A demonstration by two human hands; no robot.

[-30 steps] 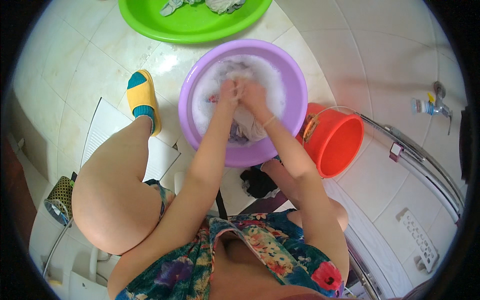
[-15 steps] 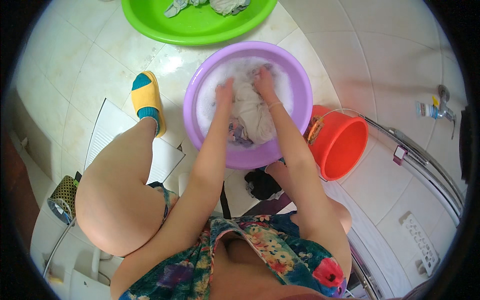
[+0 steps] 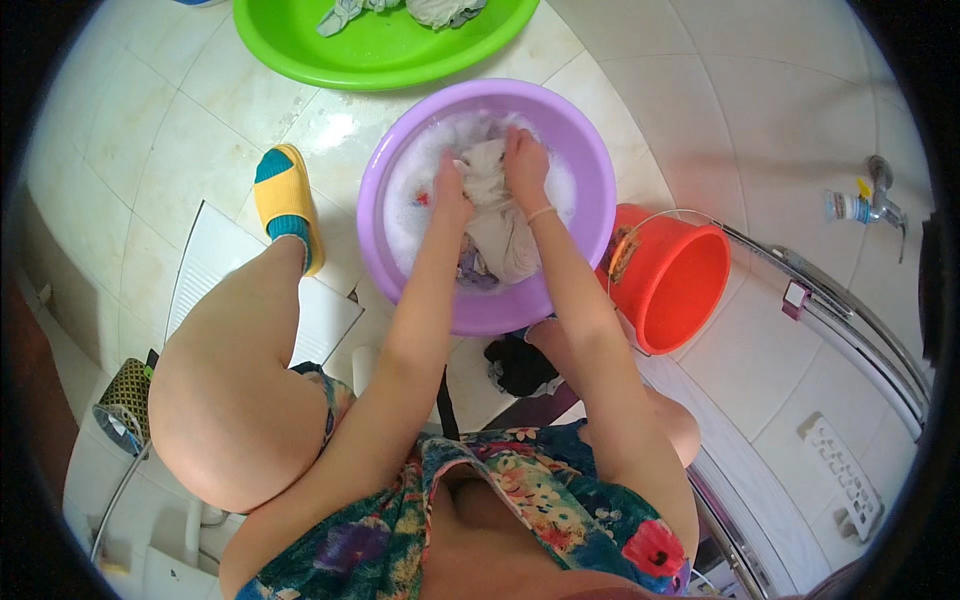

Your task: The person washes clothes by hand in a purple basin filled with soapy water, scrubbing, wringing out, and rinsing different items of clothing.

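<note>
A purple basin (image 3: 587, 230) of white suds stands on the floor in front of me. In it lies a wet, off-white cloth garment (image 3: 503, 243), bunched and partly out of the foam. My right hand (image 3: 526, 170) is closed around its far end. Just left of it, my left hand (image 3: 454, 190) grips the garment's left edge, its fingers partly hidden. Greyish-purple fabric (image 3: 474, 268) shows beneath the garment at the near side, and a small red patch of cloth (image 3: 422, 199) pokes through the foam beside my left hand.
A green basin (image 3: 380, 75) with wet clothes sits beyond the purple one. To the right stand a red bucket (image 3: 690, 290) and a wall tap (image 3: 882, 205). Dark cloth (image 3: 522, 366) lies near my right leg; a patterned bin (image 3: 125, 395) is at the left.
Both hands have come up out of the suds with the garment's far end, which is now lifted and gathered between them. The red patch has come into sight.
</note>
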